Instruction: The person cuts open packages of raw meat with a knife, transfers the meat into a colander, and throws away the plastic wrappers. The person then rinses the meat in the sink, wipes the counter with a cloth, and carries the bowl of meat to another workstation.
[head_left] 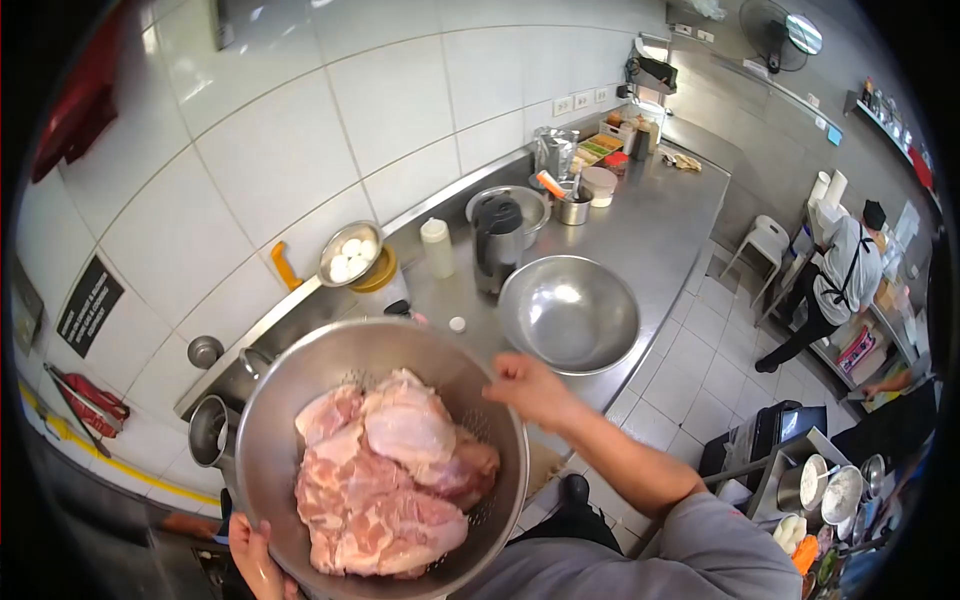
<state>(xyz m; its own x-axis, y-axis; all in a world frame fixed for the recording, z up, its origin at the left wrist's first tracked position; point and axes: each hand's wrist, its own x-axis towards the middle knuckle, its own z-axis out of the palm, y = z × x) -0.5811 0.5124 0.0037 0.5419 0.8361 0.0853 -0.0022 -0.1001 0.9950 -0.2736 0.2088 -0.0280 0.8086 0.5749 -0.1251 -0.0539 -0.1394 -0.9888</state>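
A large steel colander (pixel 268 430) with small drain holes is held up close to my body. Inside it lie several raw chicken pieces (pixel 380 480), pink with pale skin. The fingers of my left hand (pixel 258 562) close on its rim at the lower left. At the upper right, my right hand (pixel 535 392) has its fingers curled at the rim. Beyond the colander, a wide steel mixing bowl (pixel 570 312) rests on the steel counter (pixel 660 230), near my right hand.
Along the wall stand a bowl of eggs (pixel 352 252), a squeeze bottle (pixel 437 248), a dark pitcher (pixel 498 240) and a white tub (pixel 600 185). At the right, another person (pixel 850 265) works at a shelf. Bowls of white food (pixel 840 494) stand at the lower right.
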